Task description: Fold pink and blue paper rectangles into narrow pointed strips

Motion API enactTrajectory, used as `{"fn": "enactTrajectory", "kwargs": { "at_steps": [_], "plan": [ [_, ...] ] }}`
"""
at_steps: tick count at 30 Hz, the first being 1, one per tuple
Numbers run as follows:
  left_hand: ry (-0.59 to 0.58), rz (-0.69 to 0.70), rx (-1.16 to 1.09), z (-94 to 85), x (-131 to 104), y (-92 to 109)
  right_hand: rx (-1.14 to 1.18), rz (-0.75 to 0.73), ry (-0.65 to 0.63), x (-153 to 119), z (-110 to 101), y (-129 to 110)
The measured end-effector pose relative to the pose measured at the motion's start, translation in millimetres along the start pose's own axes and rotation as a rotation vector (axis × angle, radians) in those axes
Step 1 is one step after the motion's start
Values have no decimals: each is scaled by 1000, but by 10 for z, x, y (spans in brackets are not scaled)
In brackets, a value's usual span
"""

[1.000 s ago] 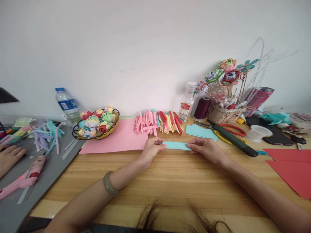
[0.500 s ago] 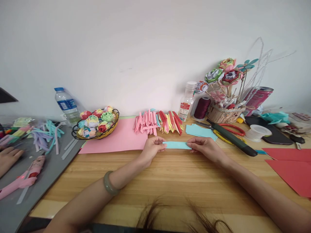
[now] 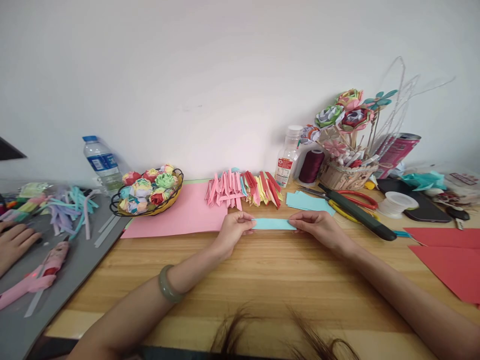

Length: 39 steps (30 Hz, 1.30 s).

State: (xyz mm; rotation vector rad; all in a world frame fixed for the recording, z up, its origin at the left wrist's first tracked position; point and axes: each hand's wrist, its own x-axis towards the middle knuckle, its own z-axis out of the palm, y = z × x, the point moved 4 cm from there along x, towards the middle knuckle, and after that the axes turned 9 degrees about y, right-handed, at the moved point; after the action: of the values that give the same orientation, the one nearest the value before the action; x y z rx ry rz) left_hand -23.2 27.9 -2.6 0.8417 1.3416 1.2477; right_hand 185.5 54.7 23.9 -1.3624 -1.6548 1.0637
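Note:
A light blue paper strip [image 3: 274, 224] is stretched level between my two hands, a little above the wooden table [image 3: 240, 285]. My left hand [image 3: 234, 232] pinches its left end between thumb and fingers. At the other end, my right hand [image 3: 318, 227] pinches the strip the same way. Just behind it lie more light blue paper strips [image 3: 305, 201]. Folded pink, red and yellow paper pieces [image 3: 228, 189] stand in a row beyond my left hand, beside a pink paper sheet [image 3: 180, 222].
A basket [image 3: 176, 200] of paper flowers sits left on the pink sheet. Scissors, pliers and a dark-handled cutter [image 3: 360, 212] lie to the right, near red paper [image 3: 446, 270]. On the grey mat at left are a pink glue gun [image 3: 41, 277] and another person's hand [image 3: 17, 242].
My hands and the blue strip stay almost in place. The other person's hand at the left has moved slightly to the right.

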Motion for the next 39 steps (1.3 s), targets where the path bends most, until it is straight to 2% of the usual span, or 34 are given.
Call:
{"fn": "enactTrajectory", "kwargs": {
  "at_steps": [6,11,16,20,22,26,29,33,39],
  "plan": [
    [-2,21,11,-9,13,-14,-64,-79,24,31,-41,34],
    [-35,69,26,-7,19,2,-114,-247,25,37,-72,34],
    [-55,181,129,-7,53,37,-167,-264,-11,11,-81,10],
    [-86,400,310,-2,30,92,-231,-334,1,-18,-105,-49],
    [-113,589,408,2,-19,142,-300,-458,0,-37,-118,-87],
    [-215,999,673,32,-143,199,-559,-797,-24,-98,-113,-122],
    [-313,1202,913,70,-199,163,-739,-931,-52,-124,-80,-95],
    [-384,1298,1180,114,-215,105,-825,-979,-89,-113,-27,-51],
    [-474,1250,1325,130,-215,104,-847,-927,-140,-60,7,1]
  ]
}}
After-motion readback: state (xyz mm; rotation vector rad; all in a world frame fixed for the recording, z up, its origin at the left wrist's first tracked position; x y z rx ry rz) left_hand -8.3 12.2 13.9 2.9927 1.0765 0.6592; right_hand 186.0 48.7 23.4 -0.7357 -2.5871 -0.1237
